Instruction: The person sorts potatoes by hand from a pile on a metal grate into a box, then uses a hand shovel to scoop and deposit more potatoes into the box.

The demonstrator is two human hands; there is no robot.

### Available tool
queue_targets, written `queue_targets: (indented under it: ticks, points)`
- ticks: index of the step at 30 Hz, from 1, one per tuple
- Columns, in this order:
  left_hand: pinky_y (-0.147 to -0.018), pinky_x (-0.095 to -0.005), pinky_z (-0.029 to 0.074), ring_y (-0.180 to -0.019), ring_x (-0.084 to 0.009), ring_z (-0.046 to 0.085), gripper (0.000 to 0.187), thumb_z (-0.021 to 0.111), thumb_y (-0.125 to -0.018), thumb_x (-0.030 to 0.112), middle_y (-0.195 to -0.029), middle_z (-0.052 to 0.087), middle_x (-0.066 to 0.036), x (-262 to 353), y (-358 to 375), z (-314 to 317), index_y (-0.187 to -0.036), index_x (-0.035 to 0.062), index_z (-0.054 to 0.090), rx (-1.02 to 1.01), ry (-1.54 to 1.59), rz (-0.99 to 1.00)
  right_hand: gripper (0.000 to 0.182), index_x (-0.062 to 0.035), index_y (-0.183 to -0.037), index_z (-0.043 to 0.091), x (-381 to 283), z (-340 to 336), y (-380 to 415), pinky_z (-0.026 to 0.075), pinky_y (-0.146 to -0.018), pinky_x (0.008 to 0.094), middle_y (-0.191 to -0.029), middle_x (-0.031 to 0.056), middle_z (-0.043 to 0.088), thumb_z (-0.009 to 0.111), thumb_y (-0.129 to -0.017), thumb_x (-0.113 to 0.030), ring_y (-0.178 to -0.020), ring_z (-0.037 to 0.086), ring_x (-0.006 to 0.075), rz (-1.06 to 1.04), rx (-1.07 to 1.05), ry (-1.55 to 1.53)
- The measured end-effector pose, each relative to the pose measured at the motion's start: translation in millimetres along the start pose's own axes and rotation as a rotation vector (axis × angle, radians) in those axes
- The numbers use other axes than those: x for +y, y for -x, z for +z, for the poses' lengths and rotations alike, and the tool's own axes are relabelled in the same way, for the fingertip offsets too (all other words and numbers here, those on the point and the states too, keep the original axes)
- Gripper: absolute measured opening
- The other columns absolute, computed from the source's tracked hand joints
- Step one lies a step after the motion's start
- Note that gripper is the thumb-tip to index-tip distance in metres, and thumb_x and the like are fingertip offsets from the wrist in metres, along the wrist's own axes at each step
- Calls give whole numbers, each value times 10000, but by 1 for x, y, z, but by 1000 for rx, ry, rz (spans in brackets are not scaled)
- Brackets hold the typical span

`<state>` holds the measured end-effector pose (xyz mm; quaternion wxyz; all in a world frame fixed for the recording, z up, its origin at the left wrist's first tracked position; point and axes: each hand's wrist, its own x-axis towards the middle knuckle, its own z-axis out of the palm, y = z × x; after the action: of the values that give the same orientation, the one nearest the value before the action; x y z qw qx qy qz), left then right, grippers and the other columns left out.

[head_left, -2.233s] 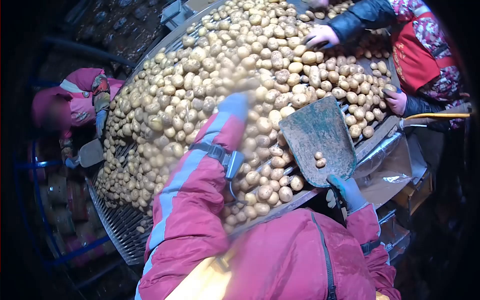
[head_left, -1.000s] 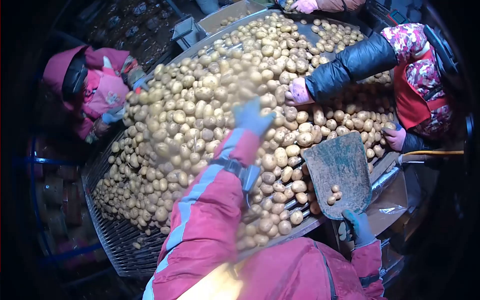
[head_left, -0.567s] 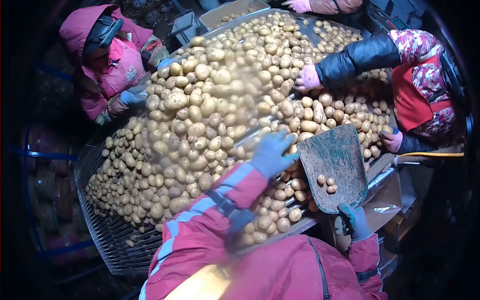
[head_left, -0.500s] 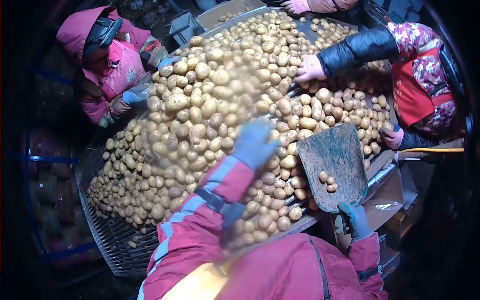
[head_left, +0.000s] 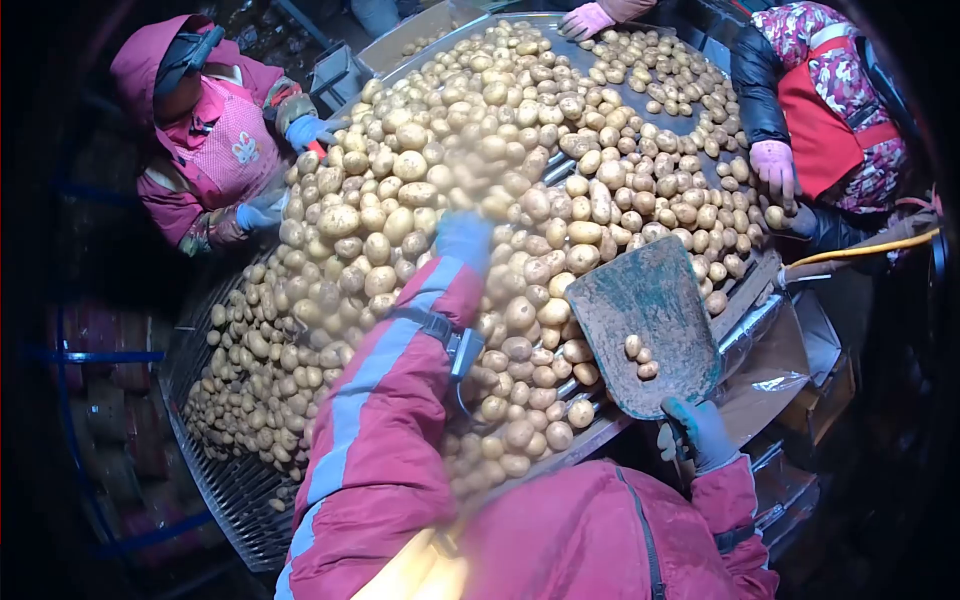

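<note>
My left hand, in a blue glove, reaches out over the heap of potatoes and appears to touch it. Blur smears its fingers, so their grip does not show. At the lower right my right hand, also gloved, is wrapped round the handle end of a dirty green scoop. The scoop lies tilted over the heap's right edge, its wide mouth toward the potatoes. On its blade rest three small potatoes.
A slatted metal table carries the heap. At the left stands a co-worker; another co-worker is at the right. A pink-gloved hand rests at the far edge. Cardboard and a yellow cable are at the right.
My left hand has moved left and slightly farther over the heap. The scoop has shifted slightly left in view. The right co-worker's outstretched arm has drawn back toward their body.
</note>
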<state>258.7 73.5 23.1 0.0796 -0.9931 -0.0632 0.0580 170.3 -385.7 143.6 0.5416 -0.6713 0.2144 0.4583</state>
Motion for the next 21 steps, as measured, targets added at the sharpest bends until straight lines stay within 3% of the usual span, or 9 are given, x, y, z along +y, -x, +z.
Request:
queue_targets:
  ticks: [3,6,7,10,12,16,18,20,21]
  points:
    - [-933,-489,458,-1049,-317,616,180,712,-808,237,-996,656,-96,-4,-20,48,-964,148,723,49,-37,-44,378,13,-771,694,7,-9,3,405,-373,277,-595,130,675,686,-941,-324,-422,609,196,10,3,2]
    - [-802,-429,549,-910,-322,702,199,607,-912,144,-916,716,-128,-9,5,-4,-1025,58,746,272,178,44,428,20,-721,700,12,-12,-2,415,-376,277,-589,135,677,697,-936,-350,-412,609,198,32,-49,54]
    - [-856,-419,543,-966,-329,688,235,598,-950,186,-1003,713,-158,-14,18,-10,-1079,41,732,399,410,44,442,22,-708,701,13,-12,-1,414,-375,277,-588,137,678,698,-936,-357,-409,608,198,35,-61,66]
    - [-915,-420,524,-1021,-331,666,298,647,-945,259,-1106,698,-171,6,47,-46,-1155,59,715,65,1090,-191,476,30,-681,705,16,-9,-8,409,-371,274,-586,139,681,695,-939,-370,-399,607,199,48,-71,110]
    - [-986,-418,486,-1108,-330,625,370,689,-925,315,-1199,675,-166,20,63,-46,-1199,67,701,74,1140,295,485,33,-676,708,11,-7,-12,407,-370,270,-586,138,682,691,-943,-372,-398,607,198,57,-85,135]
    - [-1063,-441,446,-1188,-336,587,384,679,-937,360,-1239,661,-136,18,35,-78,-1189,70,700,124,678,0,486,31,-673,711,0,-1,-11,405,-370,266,-583,135,681,685,-950,-367,-402,609,196,80,-107,146]
    - [-1060,-433,426,-1158,-312,590,422,731,-845,335,-1216,660,-106,-6,7,-38,-1202,113,687,175,180,54,484,28,-669,712,1,-1,-11,404,-372,266,-582,134,680,685,-950,-366,-401,606,194,80,-99,141]
    - [-879,-451,499,-999,-314,643,179,662,-844,199,-1006,677,-117,-13,-14,-5,-997,112,695,316,136,100,480,24,-671,714,7,-2,-13,401,-374,266,-582,135,681,686,-950,-367,-397,600,189,87,-86,127]
    - [-867,-438,516,-1007,-310,656,170,665,-847,201,-1029,685,-116,-8,-24,4,-988,117,709,212,91,16,479,23,-675,715,13,-4,-17,400,-377,265,-584,134,681,685,-950,-368,-395,595,187,80,-80,121]
